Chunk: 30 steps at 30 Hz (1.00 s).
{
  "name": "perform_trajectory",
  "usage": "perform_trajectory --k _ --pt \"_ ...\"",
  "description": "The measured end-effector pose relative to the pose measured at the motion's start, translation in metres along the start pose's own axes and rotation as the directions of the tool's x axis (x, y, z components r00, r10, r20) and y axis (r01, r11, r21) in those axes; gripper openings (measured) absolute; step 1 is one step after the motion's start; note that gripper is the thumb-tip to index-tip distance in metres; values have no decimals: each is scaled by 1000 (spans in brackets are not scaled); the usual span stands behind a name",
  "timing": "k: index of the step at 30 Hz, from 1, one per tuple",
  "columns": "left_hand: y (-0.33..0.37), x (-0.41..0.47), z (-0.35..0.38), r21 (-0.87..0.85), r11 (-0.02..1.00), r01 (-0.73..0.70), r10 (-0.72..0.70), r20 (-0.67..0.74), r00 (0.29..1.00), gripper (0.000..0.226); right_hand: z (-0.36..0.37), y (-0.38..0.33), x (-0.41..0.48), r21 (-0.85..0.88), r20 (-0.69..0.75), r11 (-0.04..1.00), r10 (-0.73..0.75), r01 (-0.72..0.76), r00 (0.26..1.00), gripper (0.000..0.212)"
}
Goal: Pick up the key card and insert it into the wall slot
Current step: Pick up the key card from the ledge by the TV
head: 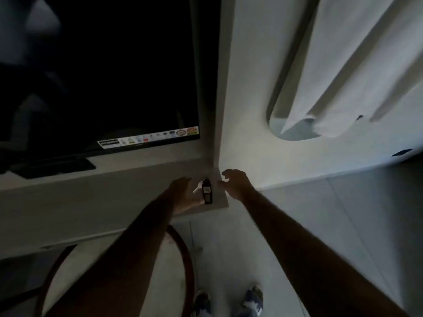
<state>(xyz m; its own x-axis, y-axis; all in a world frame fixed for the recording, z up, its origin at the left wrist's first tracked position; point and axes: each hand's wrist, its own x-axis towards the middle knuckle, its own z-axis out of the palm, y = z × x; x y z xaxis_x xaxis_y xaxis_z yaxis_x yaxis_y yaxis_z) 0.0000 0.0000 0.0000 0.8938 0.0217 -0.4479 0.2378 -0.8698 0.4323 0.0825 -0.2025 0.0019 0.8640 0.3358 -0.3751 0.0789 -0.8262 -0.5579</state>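
Note:
The key card is a narrow black tag with a pale label and a small silver key attached to it. It lies on the right end of a pale shelf, close to the wall corner. My left hand is just left of it, palm open, and its thumb tip touches the tag's near end. My right hand hovers just right of the tag with its fingers apart and curled, holding nothing. No wall slot can be made out in this dim view.
A dark TV screen stands on the shelf at the left, with a black base beneath it. A pale wall rises on the right, where white fabric hangs. A round chair back and my shoes show over the tiled floor.

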Motion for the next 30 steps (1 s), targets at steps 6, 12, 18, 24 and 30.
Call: perform_trajectory --k 6,12,18,24,30 --pt "-47 4 26 96 991 90 -98 86 992 111 50 -18 24 -81 13 997 8 -7 1000 40" --pt "-66 7 37 123 991 60 -69 73 995 111 70 -23 39 -14 -65 996 86 -87 994 35" --pt "-64 8 34 79 994 70 -76 83 994 111 75 -26 41 40 -44 988 152 -150 987 34" --pt "-58 4 33 68 995 71 -78 98 992 109 74 -15 40 2 113 973 229 -230 967 41" --pt "-34 -2 29 74 997 30 -37 90 995 108 51 5 17 20 129 979 199 -203 971 35"
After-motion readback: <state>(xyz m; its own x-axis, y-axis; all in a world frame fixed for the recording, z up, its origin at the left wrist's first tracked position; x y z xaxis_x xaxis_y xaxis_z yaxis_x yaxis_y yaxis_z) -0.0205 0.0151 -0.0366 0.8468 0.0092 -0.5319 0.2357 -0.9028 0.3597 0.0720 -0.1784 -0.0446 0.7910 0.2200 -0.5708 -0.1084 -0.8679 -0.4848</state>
